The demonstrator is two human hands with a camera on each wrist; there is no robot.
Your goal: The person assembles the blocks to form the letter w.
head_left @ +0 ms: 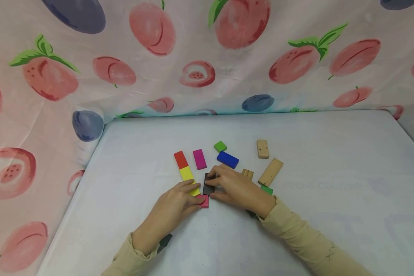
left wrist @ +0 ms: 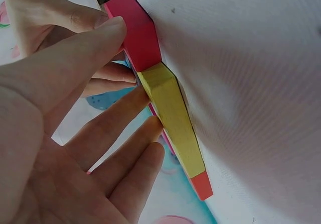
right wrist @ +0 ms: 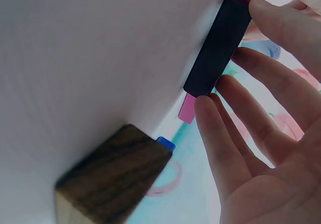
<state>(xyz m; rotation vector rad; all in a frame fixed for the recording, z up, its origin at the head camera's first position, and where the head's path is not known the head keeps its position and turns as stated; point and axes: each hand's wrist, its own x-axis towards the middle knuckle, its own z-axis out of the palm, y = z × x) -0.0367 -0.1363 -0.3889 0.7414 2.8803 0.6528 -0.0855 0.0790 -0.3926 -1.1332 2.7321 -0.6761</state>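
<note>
My right hand (head_left: pixel 232 186) holds a black block (head_left: pixel 208 184) by its ends, thumb at the near end and fingertips at the far end and along one side. This block (right wrist: pixel 218 45) lies beside a row of blocks, close to a pinkish-red one (head_left: pixel 204 202). My left hand (head_left: pixel 174 205) rests along that row with extended fingers. Its thumb touches the pinkish-red block (left wrist: pixel 135 30), and other fingertips touch the yellow block (left wrist: pixel 173 118). A red block (head_left: pixel 181 159) continues the row at the far end. The fingers partly cover the yellow and pinkish-red blocks.
Beyond the hands lie a magenta block (head_left: pixel 199 159), a blue block (head_left: pixel 227 159) and a light green block (head_left: pixel 220 146). Wooden blocks (head_left: pixel 270 172) lie to the right, and a green one (head_left: pixel 267 189) is partly behind the right wrist. A fruit-print cloth (head_left: pixel 227 84) hangs behind the white table (head_left: pixel 331 214).
</note>
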